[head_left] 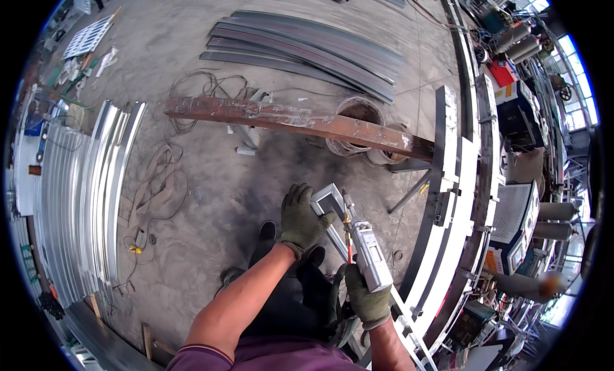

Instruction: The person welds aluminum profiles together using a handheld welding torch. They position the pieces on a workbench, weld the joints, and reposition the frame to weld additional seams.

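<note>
My left hand (302,216), in a dark green work glove, grips the upper end of a light metal channel piece (327,196) that slants down toward my body. My right hand (369,299), gloved the same way, is closed around the grip of a silver hand-held welding gun (369,253). Its thin nozzle (346,208) points up at the corner of the channel, right beside my left fingers. A red hose runs along the tool. My dark shoes show on the concrete floor just below the left hand.
A long rusty steel beam (288,121) lies across the floor ahead, with a metal bucket (357,112) behind it. Curved metal channels are stacked at left (89,192), far centre (313,48) and close on my right (448,198). Cables (166,173) loop over the floor.
</note>
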`<control>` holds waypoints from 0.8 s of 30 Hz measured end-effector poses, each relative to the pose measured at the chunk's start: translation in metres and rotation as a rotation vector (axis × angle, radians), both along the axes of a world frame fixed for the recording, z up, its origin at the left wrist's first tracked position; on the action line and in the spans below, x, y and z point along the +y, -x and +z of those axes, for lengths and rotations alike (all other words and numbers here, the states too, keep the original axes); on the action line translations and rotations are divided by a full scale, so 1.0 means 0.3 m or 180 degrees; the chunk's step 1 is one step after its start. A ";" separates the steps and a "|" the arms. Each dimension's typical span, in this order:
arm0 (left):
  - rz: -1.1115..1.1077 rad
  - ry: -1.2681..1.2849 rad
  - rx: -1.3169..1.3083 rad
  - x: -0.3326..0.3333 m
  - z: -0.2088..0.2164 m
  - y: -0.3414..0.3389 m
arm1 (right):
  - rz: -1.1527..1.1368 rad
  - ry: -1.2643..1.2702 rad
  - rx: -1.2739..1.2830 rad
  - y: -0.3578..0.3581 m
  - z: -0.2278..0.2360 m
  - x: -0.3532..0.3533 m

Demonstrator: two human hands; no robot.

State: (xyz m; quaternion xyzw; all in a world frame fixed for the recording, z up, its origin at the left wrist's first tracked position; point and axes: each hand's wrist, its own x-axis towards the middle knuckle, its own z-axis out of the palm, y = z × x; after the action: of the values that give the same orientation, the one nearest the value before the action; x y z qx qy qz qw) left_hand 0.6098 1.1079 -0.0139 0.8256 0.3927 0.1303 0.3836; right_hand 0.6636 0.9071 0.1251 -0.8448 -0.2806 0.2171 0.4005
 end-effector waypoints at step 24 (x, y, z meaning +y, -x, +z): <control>-0.0209 -0.0074 -0.0907 0.043 -0.041 0.025 | -0.0344 0.0751 -0.0231 0.179 0.003 0.208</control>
State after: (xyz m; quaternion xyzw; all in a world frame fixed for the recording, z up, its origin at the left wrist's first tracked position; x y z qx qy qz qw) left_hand 0.6024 1.1207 -0.0261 0.8156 0.3056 0.2381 0.4298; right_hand 0.6100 0.9697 0.1261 -0.9072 -0.2215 0.1960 0.2991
